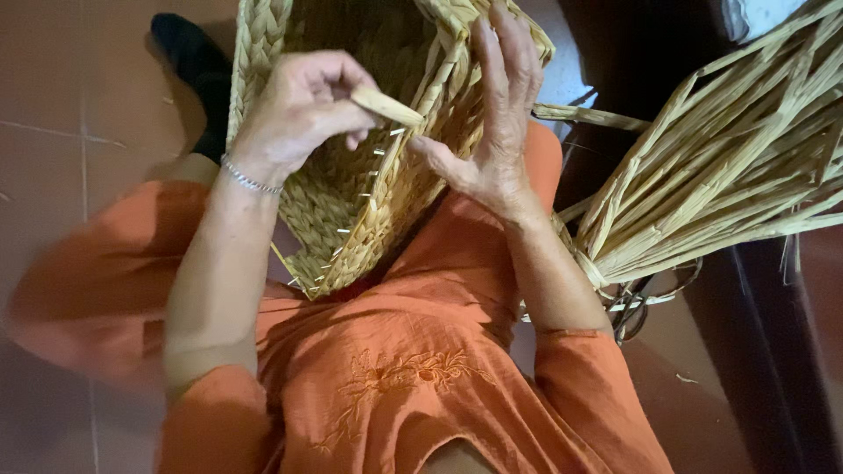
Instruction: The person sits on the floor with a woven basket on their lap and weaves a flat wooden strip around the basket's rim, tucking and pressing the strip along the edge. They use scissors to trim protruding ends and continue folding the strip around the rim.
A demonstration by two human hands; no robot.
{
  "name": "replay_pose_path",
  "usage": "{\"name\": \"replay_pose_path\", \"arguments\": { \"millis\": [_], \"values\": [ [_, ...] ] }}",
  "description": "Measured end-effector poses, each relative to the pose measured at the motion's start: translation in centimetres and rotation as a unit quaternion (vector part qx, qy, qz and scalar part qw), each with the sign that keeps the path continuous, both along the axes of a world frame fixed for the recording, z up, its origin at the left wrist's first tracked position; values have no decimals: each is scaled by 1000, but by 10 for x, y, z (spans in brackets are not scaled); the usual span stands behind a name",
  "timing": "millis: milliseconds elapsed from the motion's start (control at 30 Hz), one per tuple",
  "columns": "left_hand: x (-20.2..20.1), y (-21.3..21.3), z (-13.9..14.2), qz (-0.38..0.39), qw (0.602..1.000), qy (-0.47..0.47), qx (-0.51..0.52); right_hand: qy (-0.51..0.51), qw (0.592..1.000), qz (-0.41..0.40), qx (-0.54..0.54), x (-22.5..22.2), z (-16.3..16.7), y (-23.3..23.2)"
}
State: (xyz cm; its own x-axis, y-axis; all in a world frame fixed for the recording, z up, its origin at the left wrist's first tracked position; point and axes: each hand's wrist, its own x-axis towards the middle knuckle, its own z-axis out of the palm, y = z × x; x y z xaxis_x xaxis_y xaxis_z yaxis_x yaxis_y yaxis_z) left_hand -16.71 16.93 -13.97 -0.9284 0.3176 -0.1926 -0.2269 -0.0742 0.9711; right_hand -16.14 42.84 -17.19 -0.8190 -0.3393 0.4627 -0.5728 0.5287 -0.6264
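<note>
You hold one woven basket (351, 202) on your lap, its top cut off at twelve o'clock. Your left hand (294, 110) pinches one wooden peg (386, 107) against the weave; your right hand (496, 114) lies spread on the rim. One bundle of reeds (720, 175) lies at three o'clock, its ends cut off.

A pale straw-coloured woven basket of braided plant fibre (351, 189) rests tilted on the lap, its open mouth turned up and away and one lower corner pointing down toward the knees. Its wall shows thick plaited rows, with short cut ends of fibre sticking out along one edge. A small tapered light-wooden peg tool (386, 106) lies almost level, its pointed end touching the weave at the basket's side edge, near the rim.
</note>
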Motion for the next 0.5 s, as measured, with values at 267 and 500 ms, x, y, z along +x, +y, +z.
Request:
{"name": "replay_pose_path", "arguments": {
  "millis": [267, 500],
  "values": [
    [29, 12, 2, -17, 989, 53, -133, -7, 1000, -12, 21, 5, -3, 4],
    [19, 17, 19, -48, 940, 173, -290, -21, 999, -16, 19, 1, 2, 4]
  ]
}}
